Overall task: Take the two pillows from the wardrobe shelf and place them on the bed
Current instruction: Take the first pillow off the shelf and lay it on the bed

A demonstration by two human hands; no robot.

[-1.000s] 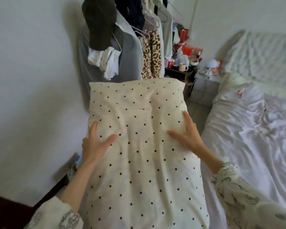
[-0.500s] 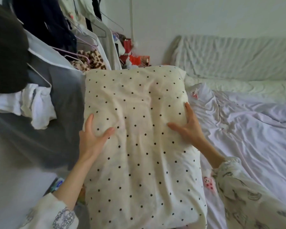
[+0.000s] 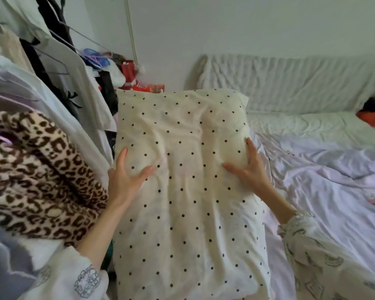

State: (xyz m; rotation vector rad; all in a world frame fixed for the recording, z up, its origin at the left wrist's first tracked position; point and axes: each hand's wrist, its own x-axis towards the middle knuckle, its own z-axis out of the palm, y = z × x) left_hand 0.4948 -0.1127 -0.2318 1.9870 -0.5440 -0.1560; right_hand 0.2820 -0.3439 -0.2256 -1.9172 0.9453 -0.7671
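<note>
A cream pillow with black polka dots [image 3: 186, 191] fills the middle of the head view, held lengthwise in front of me. My left hand [image 3: 123, 178] grips its left edge, thumb on top. On the right edge my right hand [image 3: 247, 169] grips the same way. The bed [image 3: 323, 180] with its rumpled pale lilac sheet lies to the right, and the pillow's right side hangs over the bed's near edge. I see only this one pillow; no wardrobe shelf is in view.
Hanging clothes crowd the left, with a leopard-print garment [image 3: 37, 169] touching my left forearm. Red and white clutter [image 3: 132, 79] sits behind the pillow by the wall. A white quilted cover [image 3: 290, 83] drapes the headboard. An orange and black object [image 3: 372, 115] lies at far right.
My view has swung right from the wall and clothes rack toward the bed. The pillow, held the same way in both hands, now reaches over the bed's edge.
</note>
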